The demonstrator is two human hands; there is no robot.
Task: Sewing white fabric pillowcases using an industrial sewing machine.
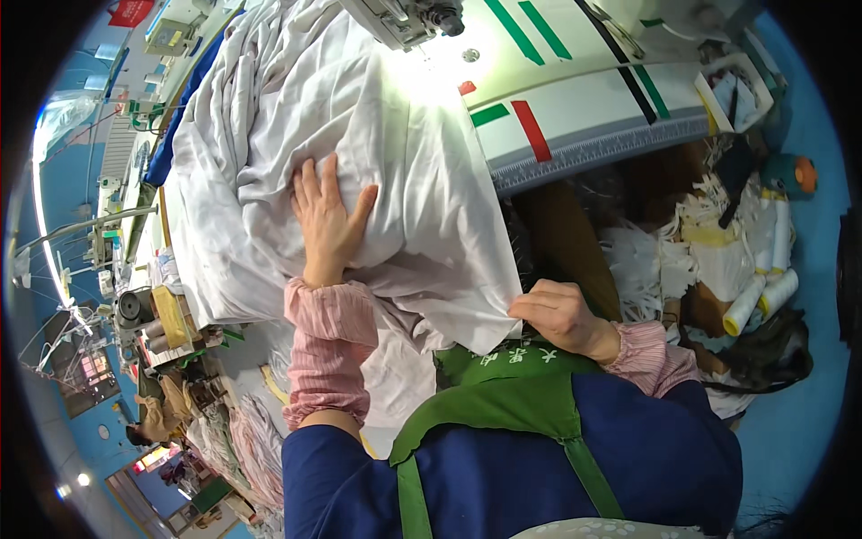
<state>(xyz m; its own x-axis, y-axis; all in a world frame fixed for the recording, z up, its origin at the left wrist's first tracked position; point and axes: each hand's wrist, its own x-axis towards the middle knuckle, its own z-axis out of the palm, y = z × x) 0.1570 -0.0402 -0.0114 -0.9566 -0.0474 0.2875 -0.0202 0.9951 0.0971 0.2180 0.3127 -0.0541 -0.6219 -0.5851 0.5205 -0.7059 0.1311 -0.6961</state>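
A large piece of white fabric (440, 180) lies bunched and creased over the sewing table, hanging down over its near edge. My left hand (328, 216) rests flat on its folds, fingers spread. At the fabric's near right edge, my right hand (558, 314) pinches the border between thumb and fingers. Above the far end of the cloth stands the head of a sewing machine (404, 20), its lamp lighting the fabric brightly. The needle area is washed out by glare.
A ruler strip (602, 148) runs along the table edge, near green, black and red tape. On the right are a white tray (736, 90), white thread cones (777, 289), a green spool (788, 173) and fabric scraps (709, 238). Piled cloth (256, 440) lies at lower left.
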